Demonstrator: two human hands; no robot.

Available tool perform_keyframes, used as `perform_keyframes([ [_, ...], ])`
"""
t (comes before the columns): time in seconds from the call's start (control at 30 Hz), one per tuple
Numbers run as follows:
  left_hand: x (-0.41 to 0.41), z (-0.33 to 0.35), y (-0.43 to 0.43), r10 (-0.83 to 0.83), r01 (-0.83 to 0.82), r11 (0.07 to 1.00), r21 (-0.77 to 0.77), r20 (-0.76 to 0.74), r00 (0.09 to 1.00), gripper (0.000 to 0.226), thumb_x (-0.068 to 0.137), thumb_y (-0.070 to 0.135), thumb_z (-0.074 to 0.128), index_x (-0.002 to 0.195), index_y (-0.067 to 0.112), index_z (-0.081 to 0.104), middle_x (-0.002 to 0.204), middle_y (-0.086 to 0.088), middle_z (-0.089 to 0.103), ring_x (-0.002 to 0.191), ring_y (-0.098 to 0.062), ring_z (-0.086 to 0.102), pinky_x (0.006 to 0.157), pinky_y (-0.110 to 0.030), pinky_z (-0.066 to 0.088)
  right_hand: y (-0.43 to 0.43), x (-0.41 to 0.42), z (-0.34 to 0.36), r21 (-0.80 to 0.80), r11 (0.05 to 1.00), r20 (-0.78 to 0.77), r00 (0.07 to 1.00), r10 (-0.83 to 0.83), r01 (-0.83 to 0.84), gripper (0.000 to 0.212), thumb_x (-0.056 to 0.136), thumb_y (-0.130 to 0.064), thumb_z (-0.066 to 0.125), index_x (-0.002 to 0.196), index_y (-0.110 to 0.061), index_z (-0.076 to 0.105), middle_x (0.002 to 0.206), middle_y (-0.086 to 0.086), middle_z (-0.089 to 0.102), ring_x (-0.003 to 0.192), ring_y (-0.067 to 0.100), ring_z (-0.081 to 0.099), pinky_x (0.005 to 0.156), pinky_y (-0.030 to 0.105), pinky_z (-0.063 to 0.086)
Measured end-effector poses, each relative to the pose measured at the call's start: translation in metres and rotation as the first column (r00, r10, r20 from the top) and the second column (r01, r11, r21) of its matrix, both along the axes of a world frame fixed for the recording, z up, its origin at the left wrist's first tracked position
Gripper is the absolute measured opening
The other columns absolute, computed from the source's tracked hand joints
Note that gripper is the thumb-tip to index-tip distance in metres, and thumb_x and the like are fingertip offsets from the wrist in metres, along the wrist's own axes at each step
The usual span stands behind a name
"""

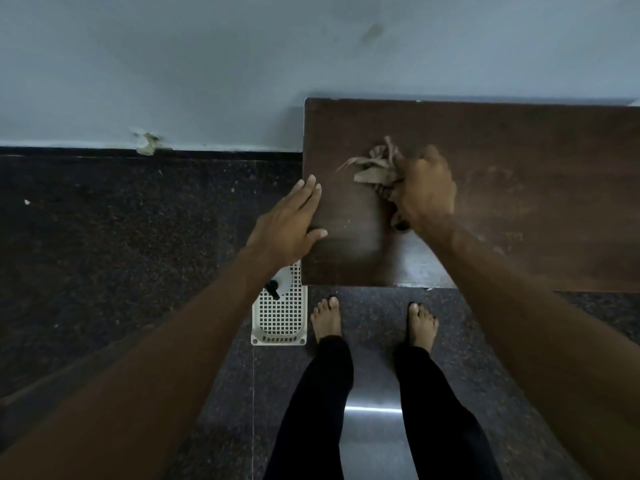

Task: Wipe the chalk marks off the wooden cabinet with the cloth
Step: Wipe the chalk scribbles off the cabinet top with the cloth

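The dark brown top of the wooden cabinet (519, 140) fills the right half of the view, against the wall. My right hand (427, 192) is shut on a crumpled beige cloth (375, 168) and presses it onto the top near its left part; the hand is motion-blurred. Faint whitish chalk smears (498, 202) show right of that hand, and a paler smudge (360, 247) lies near the front left corner. My left hand (289, 223) rests flat on the cabinet's left edge, fingers spread, holding nothing.
A white plastic mesh basket (280, 323) with a black item in it stands on the dark speckled floor by the cabinet's front left corner. My bare feet (325, 318) stand just in front of the cabinet. A pale blue wall (207, 64) runs behind.
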State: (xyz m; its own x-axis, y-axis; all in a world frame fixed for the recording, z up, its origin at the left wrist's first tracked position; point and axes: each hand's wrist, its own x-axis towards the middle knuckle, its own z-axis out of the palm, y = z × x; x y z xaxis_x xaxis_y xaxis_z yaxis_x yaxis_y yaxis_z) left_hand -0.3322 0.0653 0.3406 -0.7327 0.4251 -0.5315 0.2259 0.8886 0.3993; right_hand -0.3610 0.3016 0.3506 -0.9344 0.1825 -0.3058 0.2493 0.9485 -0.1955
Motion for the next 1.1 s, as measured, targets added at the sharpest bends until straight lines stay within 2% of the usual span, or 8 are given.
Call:
perform_keyframes([
  [0.13,-0.002,0.011,0.011,-0.023,0.038,0.99,-0.138,0.106,0.994,0.129,0.078,0.06,0.079,0.165,0.015,-0.006,0.173,0.0,-0.016,0.16,-0.02,-0.009,0.124,-0.053,0.029,0.022,0.014,0.002,0.068,0.994,-0.003,0.996,-0.089,0.089,0.041,0.089,-0.009,0.06,0.129,-0.016,0.062,0.119,0.016,0.048,0.106,0.04,0.055,0.077,0.043,0.051],
  [0.23,0.002,0.015,0.019,-0.04,0.059,0.98,-0.188,0.103,0.994,0.146,0.067,0.062,0.086,0.163,0.01,-0.012,0.171,-0.003,-0.023,0.16,-0.022,-0.015,0.124,-0.051,0.027,0.02,0.062,0.003,0.048,0.986,0.026,0.986,-0.164,0.163,0.043,0.086,-0.004,0.063,0.129,-0.004,0.057,0.115,0.021,0.048,0.098,0.043,0.054,0.066,0.036,0.041],
  [0.4,0.019,0.002,0.027,-0.11,0.1,0.954,-0.281,-0.022,0.994,0.157,0.06,0.062,0.089,0.16,0.0,-0.015,0.169,-0.018,-0.023,0.159,-0.032,-0.013,0.128,-0.04,0.014,-0.022,0.12,-0.007,-0.038,0.998,0.075,0.995,0.059,-0.056,0.064,0.071,-0.002,0.075,0.133,-0.011,0.06,0.105,0.018,0.051,0.09,0.04,0.052,0.051,0.035,0.042],
  [0.5,0.023,-0.004,0.029,-0.113,0.095,0.946,-0.308,-0.039,0.993,0.158,0.059,0.06,0.09,0.159,-0.002,-0.015,0.168,-0.022,-0.022,0.159,-0.035,-0.013,0.129,-0.043,0.007,-0.038,0.094,-0.003,-0.052,0.993,0.06,0.992,0.113,-0.11,0.057,0.075,-0.008,0.077,0.131,-0.012,0.062,0.113,0.015,0.053,0.099,0.038,0.053,0.058,0.035,0.041],
  [0.63,0.021,0.0,0.035,-0.11,0.104,0.937,-0.332,0.001,0.994,0.155,0.063,0.056,0.09,0.158,-0.003,-0.017,0.167,-0.025,-0.024,0.158,-0.038,-0.015,0.13,-0.047,0.005,-0.051,0.024,-0.001,-0.069,0.997,0.004,1.0,0.026,-0.026,0.03,0.09,-0.013,0.068,0.119,-0.009,0.06,0.115,0.013,0.047,0.105,0.032,0.048,0.068,0.037,0.046],
  [0.73,0.02,-0.001,0.039,-0.073,0.074,0.942,-0.328,0.015,0.997,0.15,0.067,0.047,0.091,0.157,-0.005,-0.018,0.166,-0.025,-0.025,0.158,-0.038,-0.016,0.129,-0.047,0.004,-0.063,-0.04,-0.004,-0.001,0.996,-0.01,0.996,0.084,-0.084,0.036,0.092,-0.017,0.065,0.127,-0.017,0.058,0.124,0.011,0.044,0.115,0.031,0.043,0.071,0.036,0.041],
  [0.9,0.023,-0.001,0.041,-0.066,0.073,0.934,-0.35,0.033,0.997,0.153,0.066,0.049,0.09,0.156,-0.006,-0.021,0.165,-0.026,-0.029,0.157,-0.039,-0.019,0.128,-0.045,-0.001,-0.092,-0.101,-0.003,0.026,0.987,-0.002,0.988,0.156,-0.156,0.03,0.097,-0.016,0.055,0.127,-0.014,0.059,0.131,0.014,0.043,0.123,0.034,0.041,0.083,0.041,0.049],
  [1.1,0.018,-0.004,0.042,-0.038,0.054,0.936,-0.348,0.054,0.998,0.143,0.073,0.045,0.089,0.16,0.003,-0.016,0.168,-0.018,-0.022,0.157,-0.036,-0.019,0.127,-0.046,-0.007,-0.11,-0.045,-0.007,-0.087,0.948,-0.056,0.951,0.304,-0.308,0.03,0.099,-0.023,0.058,0.128,-0.02,0.055,0.121,0.01,0.043,0.111,0.029,0.044,0.067,0.035,0.046],
])
